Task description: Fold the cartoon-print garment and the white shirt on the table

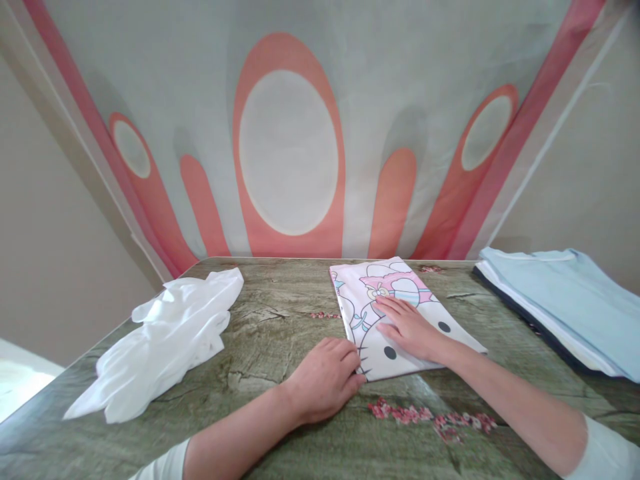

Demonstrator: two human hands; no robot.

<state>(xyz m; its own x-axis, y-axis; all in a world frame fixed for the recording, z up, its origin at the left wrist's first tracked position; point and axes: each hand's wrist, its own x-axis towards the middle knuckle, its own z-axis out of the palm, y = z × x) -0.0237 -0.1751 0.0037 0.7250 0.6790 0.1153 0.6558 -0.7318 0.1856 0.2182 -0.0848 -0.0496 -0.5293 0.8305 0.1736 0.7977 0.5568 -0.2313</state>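
Observation:
A folded white cloth lies flat at the middle right of the table, printed with a cartoon cat face, pink bows and black outlines. My right hand rests flat on top of it, fingers stretched out over the print. At the cloth's near left corner is my left hand, its fingers curled and its thumb against the edge. The corner between those fingers is partly hidden. Whether the cloth is a garment or a pillowcase I cannot tell.
A loosely crumpled white fabric lies on the left of the wood-patterned table. Folded garments, light blue over white and dark, are stacked at the right edge. Behind the table hangs a grey and coral backdrop.

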